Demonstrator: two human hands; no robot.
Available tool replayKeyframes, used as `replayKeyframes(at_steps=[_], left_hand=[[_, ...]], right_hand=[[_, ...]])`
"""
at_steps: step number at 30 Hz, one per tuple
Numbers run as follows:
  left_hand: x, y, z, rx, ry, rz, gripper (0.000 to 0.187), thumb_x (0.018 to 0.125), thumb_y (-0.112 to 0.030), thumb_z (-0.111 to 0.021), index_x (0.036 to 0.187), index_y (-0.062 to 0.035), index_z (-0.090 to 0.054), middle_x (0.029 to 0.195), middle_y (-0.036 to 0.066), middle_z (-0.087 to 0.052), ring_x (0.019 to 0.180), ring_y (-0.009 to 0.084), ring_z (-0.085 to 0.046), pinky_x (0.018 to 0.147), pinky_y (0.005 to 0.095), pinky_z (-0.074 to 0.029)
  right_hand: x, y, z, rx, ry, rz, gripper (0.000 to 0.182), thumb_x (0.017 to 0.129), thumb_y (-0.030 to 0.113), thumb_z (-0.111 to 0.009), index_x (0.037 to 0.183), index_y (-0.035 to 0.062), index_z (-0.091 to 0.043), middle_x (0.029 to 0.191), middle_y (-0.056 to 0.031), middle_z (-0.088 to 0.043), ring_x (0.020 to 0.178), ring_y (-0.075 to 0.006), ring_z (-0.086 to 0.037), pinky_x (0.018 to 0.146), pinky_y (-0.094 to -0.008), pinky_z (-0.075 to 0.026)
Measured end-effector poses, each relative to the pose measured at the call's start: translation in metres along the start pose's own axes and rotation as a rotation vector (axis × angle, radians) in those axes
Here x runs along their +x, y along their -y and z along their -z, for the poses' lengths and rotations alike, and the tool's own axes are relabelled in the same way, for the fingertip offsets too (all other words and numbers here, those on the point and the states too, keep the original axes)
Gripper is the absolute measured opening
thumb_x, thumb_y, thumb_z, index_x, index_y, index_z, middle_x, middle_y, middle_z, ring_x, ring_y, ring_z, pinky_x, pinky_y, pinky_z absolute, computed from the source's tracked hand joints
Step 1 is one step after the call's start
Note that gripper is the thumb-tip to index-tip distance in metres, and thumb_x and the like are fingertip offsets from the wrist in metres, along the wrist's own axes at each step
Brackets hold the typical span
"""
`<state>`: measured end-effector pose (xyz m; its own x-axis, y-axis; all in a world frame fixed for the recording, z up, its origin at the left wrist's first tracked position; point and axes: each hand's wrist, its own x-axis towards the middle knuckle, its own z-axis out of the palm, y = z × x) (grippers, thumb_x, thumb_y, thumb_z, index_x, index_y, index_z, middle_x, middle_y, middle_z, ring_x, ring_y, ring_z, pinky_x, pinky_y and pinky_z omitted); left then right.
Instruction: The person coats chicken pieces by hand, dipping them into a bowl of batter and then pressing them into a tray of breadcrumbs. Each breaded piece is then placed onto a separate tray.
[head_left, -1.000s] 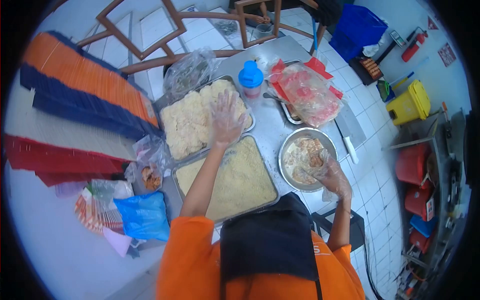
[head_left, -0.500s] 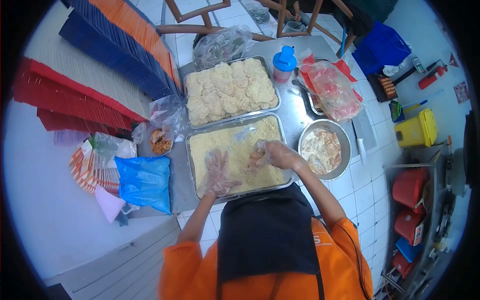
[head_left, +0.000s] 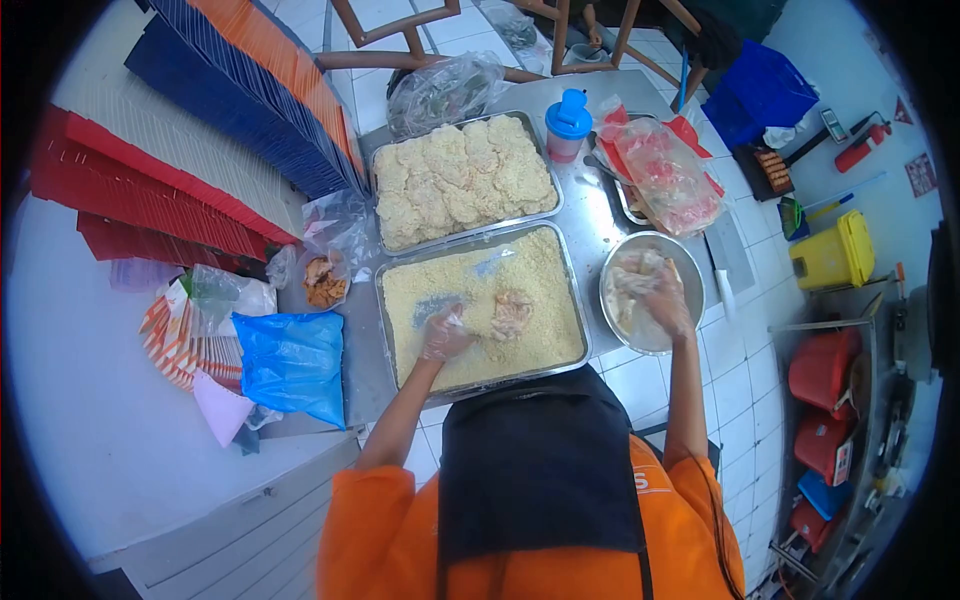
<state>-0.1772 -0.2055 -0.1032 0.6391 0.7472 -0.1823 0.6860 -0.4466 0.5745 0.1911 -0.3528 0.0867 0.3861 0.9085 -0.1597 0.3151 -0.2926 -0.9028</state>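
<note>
A rectangular metal tray [head_left: 584, 330] holds pale yellow crumbs [head_left: 550, 265]. One piece of raw meat [head_left: 511, 316] lies on them, partly dusted. My left hand [head_left: 447, 336], in a clear plastic glove, is in the crumbs left of that piece, its fingers curled in and closed on crumbs. Beside the tray on the right stands a round metal bowl [head_left: 697, 318] of wet raw meat pieces. Down inside it is my gloved right hand [head_left: 668, 300], fingers closed around a pale, wet piece of meat [head_left: 632, 280]; the fingertips are partly hidden.
Behind the crumb tray, a second tray [head_left: 560, 208] is filled with crumb-coated pieces [head_left: 460, 180]. A blue-lidded shaker [head_left: 568, 125], a red-and-clear plastic bag [head_left: 665, 170] and a knife [head_left: 720, 280] lie toward the right. Folded boxes [head_left: 230, 100] and a blue bag [head_left: 290, 365] are at left.
My right hand has left the meat piece in the crumbs and moved right into the bowl. My left hand has shifted slightly right and curled, baring a patch of tray behind it.
</note>
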Motion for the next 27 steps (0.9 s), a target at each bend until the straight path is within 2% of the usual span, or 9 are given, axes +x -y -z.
replayKeyframes(at_steps=[4, 7, 10, 12, 16, 18, 19, 24, 27], left_hand=[[-0.011, -0.073, 0.044, 0.157, 0.159, 0.058, 0.078, 0.068, -0.056, -0.069, 0.124, -0.0031, -0.057, 0.123, 0.019, -0.059, 0.113, 0.0352, -0.057, 0.096, 0.038, -0.044], [-0.009, -0.11, 0.044, -0.034, 0.304, 0.232, 0.083, 0.068, -0.058, -0.068, 0.125, 0.0008, -0.054, 0.122, 0.023, -0.058, 0.112, 0.0367, -0.057, 0.098, 0.04, -0.043], [-0.004, -0.116, 0.025, 0.038, 0.19, 0.177, 0.097, 0.067, -0.062, -0.069, 0.134, 0.0035, -0.044, 0.133, 0.027, -0.049, 0.122, 0.0382, -0.05, 0.106, 0.0439, -0.036], [-0.008, -0.14, 0.045, 0.335, 0.173, 0.197, 0.111, 0.064, -0.065, -0.07, 0.142, 0.0032, -0.031, 0.143, 0.026, -0.038, 0.132, 0.0388, -0.038, 0.111, 0.0473, -0.026], [-0.024, -0.132, 0.032, 0.509, 0.026, 0.195, 0.121, 0.06, -0.065, -0.074, 0.146, 0.0012, -0.022, 0.147, 0.021, -0.033, 0.137, 0.0382, -0.027, 0.115, 0.0472, -0.019], [-0.023, -0.08, 0.006, 0.095, -0.165, -0.09, 0.114, 0.059, -0.061, -0.077, 0.143, 0.0015, -0.031, 0.145, 0.018, -0.037, 0.138, 0.0382, -0.027, 0.113, 0.0509, -0.02], [-0.022, -0.061, -0.001, 0.094, -0.164, -0.094, 0.114, 0.059, -0.061, -0.077, 0.143, 0.0015, -0.031, 0.145, 0.018, -0.037, 0.138, 0.0382, -0.027, 0.113, 0.0509, -0.02], [-0.008, 0.025, -0.032, 0.016, -0.157, 0.01, 0.09, 0.061, -0.047, -0.08, 0.132, -0.0004, -0.049, 0.13, 0.02, -0.053, 0.119, 0.0309, -0.052, 0.1, 0.0385, -0.042], [0.0, -0.025, 0.021, 0.075, -0.001, 0.184, 0.081, 0.065, -0.042, -0.078, 0.128, 0.0012, -0.051, 0.121, 0.022, -0.058, 0.107, 0.0322, -0.06, 0.091, 0.0357, -0.048]], right_hand=[[-0.024, -0.03, 0.023, 0.108, -0.189, -0.07, 0.037, 0.075, 0.001, -0.068, 0.112, -0.0011, -0.061, 0.101, -0.0093, -0.066, 0.087, -0.0168, -0.065, 0.074, -0.0283, -0.053], [-0.031, -0.051, 0.029, 0.214, -0.24, -0.131, 0.037, 0.075, 0.003, -0.069, 0.111, -0.0013, -0.061, 0.099, -0.0091, -0.066, 0.087, -0.0169, -0.064, 0.074, -0.0289, -0.053], [-0.033, -0.055, 0.03, 0.184, -0.231, -0.161, 0.037, 0.076, 0.006, -0.071, 0.111, -0.0016, -0.061, 0.098, -0.0088, -0.066, 0.087, -0.017, -0.064, 0.072, -0.0294, -0.053], [-0.032, -0.058, 0.029, 0.18, -0.227, -0.175, 0.037, 0.076, 0.006, -0.072, 0.111, -0.0018, -0.061, 0.099, -0.0088, -0.066, 0.087, -0.017, -0.064, 0.072, -0.0293, -0.053], [-0.036, -0.055, 0.024, 0.256, -0.24, -0.168, 0.038, 0.077, 0.007, -0.072, 0.112, -0.0019, -0.06, 0.103, -0.0094, -0.065, 0.089, -0.0174, -0.064, 0.074, -0.0301, -0.053], [-0.034, -0.055, 0.024, 0.247, -0.223, -0.175, 0.038, 0.077, 0.007, -0.071, 0.113, -0.0019, -0.06, 0.104, -0.0096, -0.065, 0.089, -0.0175, -0.064, 0.074, -0.0301, -0.053], [-0.034, -0.055, 0.025, 0.237, -0.21, -0.184, 0.039, 0.077, 0.007, -0.071, 0.113, -0.0018, -0.059, 0.104, -0.0098, -0.065, 0.089, -0.0175, -0.064, 0.075, -0.0302, -0.053], [-0.031, -0.069, 0.029, 0.167, -0.212, -0.144, 0.039, 0.076, 0.006, -0.072, 0.113, -0.0006, -0.06, 0.103, -0.0094, -0.065, 0.089, -0.0173, -0.063, 0.074, -0.0304, -0.053], [-0.028, -0.067, 0.031, 0.192, -0.184, -0.164, 0.039, 0.075, 0.005, -0.072, 0.113, -0.0007, -0.06, 0.104, -0.0095, -0.065, 0.09, -0.0173, -0.063, 0.075, -0.0306, -0.052]])
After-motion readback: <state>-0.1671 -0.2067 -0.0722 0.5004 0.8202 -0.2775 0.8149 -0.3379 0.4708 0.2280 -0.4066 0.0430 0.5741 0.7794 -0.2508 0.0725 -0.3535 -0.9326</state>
